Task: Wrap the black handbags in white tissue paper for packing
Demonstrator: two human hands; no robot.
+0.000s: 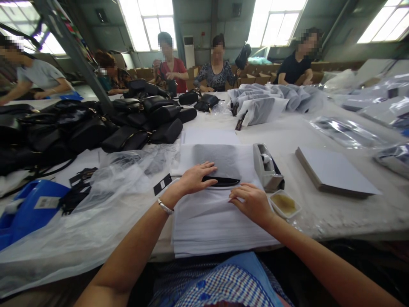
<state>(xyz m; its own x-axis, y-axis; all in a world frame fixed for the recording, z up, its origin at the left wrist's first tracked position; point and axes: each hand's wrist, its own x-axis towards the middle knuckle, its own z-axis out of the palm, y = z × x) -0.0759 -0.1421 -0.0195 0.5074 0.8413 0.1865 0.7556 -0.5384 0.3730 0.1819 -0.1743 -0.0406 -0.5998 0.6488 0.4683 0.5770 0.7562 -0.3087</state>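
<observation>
A black bag (223, 182) lies on a stack of white sheets (220, 226), its upper part covered by thin translucent white paper (220, 157). Spread flat on the covered bag is my left hand (198, 178), fingers apart. Close to the bag's right end, my right hand (251, 199) has its thumb and fingertips pressed together over the white sheets; whatever is between them is too small to make out. A black tag (162, 184) sits left of the bag, beside my left wrist.
A grey tape dispenser (267, 167) and a small dish (285, 204) stand to the right, before a stack of grey boards (335, 170). Black bags (137, 119) pile up at left, near a blue container (32, 209). Wrapped bags (262, 106) lie further back. Several people are across the table.
</observation>
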